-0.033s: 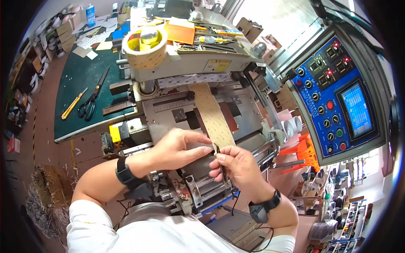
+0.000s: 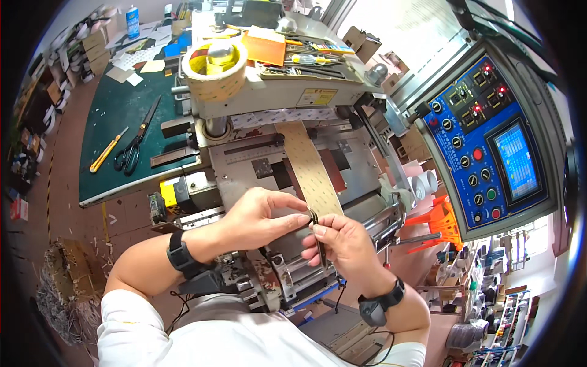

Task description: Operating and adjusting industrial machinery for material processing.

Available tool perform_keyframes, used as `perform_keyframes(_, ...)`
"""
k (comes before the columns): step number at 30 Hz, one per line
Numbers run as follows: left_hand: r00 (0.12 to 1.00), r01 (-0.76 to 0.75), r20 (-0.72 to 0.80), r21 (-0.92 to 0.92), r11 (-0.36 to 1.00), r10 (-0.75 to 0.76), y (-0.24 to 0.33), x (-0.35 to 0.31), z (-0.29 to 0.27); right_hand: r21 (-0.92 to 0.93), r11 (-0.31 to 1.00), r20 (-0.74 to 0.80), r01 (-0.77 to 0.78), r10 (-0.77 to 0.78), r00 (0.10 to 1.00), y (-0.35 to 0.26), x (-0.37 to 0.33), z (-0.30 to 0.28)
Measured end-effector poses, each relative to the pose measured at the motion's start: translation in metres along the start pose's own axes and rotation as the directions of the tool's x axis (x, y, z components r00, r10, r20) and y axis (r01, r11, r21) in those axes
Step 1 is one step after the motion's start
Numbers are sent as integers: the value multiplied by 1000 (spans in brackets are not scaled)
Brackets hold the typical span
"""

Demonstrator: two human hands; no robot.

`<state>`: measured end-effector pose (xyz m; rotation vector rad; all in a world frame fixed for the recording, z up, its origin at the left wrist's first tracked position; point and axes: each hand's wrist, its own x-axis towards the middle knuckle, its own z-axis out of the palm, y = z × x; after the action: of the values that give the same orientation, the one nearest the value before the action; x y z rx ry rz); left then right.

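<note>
While both hands met in the middle of the frame, the left hand (image 2: 260,217) had its fingers pressed together, with the fingertips touching the top end of a thin dark metal tool like tweezers (image 2: 318,238). The right hand (image 2: 342,244) pinched that tool between thumb and fingers, and the tool pointed down out of the grip. Both hands were just below the near end of a long tan strip of dotted tape (image 2: 309,168), which ran up the middle of the frame over the grey metal machine (image 2: 244,165). It was too small to tell if the tool touched the strip.

Each wrist wore a black band. A big round roll of yellowish tape (image 2: 215,76) sat on top of the machine, in the upper middle of the frame. In the upper left lay a dark green cutting mat (image 2: 119,116), and on it were black scissors (image 2: 136,144) and, just beside them, a yellow knife (image 2: 108,148). At the right of the frame stood a blue control panel with knobs, red lights and a small lit screen (image 2: 483,153). Below it, near the machine, was an orange plastic stool (image 2: 437,223).
</note>
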<state>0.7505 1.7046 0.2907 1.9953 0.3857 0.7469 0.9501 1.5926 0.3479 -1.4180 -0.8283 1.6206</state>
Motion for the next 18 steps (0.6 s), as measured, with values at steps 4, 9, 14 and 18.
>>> perform_keyframes(4,942,268,-3,-592,760,-335,29,-18,5,79,994,-44,78,-75,996,15,-8,34)
perform_keyframes(9,933,151,-62,-826,543,-355,34,-27,3,110,983,-103,150,-138,985,21,-10,60)
perform_keyframes(14,937,159,-58,-809,567,-345,28,-31,-4,138,979,-110,152,-137,984,29,-11,74)
perform_keyframes(18,917,240,17,-821,518,-399,31,-32,-11,151,964,-143,220,-199,969,34,-10,85)
